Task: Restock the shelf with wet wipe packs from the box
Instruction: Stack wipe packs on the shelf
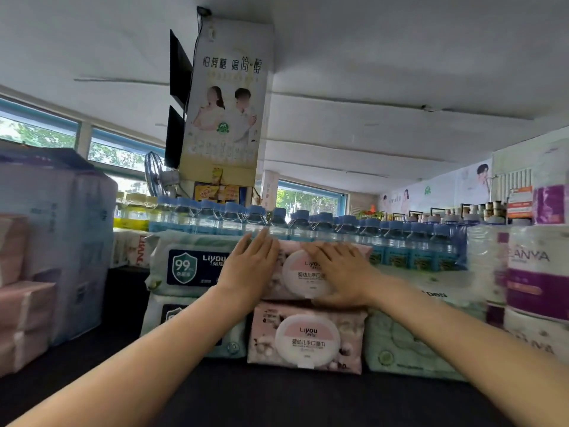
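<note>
Hands, left and right, are pressed flat, fingers spread, on the upper pink soft-plastic wet wipe pack, which could be pushed off the lower pink pack.

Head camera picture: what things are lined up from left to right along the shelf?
Pink wrapped tissue bundles → dark blue "99" wet wipe pack → left hand → pink round-lidded wet wipe pack → right hand → pale green wipe pack → purple-and-white paper rolls.

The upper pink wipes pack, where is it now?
Head view, centre: the upper pink pack lies on the lower pink pack, under both hands, right of the navy-label pack.
</note>
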Motion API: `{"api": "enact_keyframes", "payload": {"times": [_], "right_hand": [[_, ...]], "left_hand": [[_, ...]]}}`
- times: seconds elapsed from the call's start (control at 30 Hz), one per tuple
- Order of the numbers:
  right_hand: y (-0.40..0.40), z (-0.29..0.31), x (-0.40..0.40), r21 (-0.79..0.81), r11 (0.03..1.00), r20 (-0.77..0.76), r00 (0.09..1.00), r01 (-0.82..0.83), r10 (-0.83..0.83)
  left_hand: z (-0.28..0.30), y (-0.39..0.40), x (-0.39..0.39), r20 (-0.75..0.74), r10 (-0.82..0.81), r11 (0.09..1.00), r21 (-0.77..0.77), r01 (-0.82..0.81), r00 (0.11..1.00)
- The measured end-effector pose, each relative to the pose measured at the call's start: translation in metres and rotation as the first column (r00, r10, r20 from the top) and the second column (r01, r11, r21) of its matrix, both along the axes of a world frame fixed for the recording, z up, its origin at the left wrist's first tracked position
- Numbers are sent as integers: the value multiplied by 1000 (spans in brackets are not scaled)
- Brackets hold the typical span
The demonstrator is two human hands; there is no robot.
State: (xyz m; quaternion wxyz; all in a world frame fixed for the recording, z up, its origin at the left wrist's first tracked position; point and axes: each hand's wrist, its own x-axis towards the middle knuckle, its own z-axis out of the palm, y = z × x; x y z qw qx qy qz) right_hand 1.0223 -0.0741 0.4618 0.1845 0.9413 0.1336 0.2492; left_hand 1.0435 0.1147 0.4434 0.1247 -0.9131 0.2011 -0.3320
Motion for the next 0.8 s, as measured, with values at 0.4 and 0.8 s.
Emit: {"api": "enact_keyframes", "payload": {"times": [0.4, 0.8], "right_hand": [[23, -17, -112, 124, 946, 110, 943, 301, -314], [22, -146, -427, 236, 548, -86, 579, 803, -811]], "left_hand": [[2, 27, -77, -19, -308, 943, -140, 303, 951], [-119, -64, -329, -138, -911, 406, -155, 901, 387]]}}
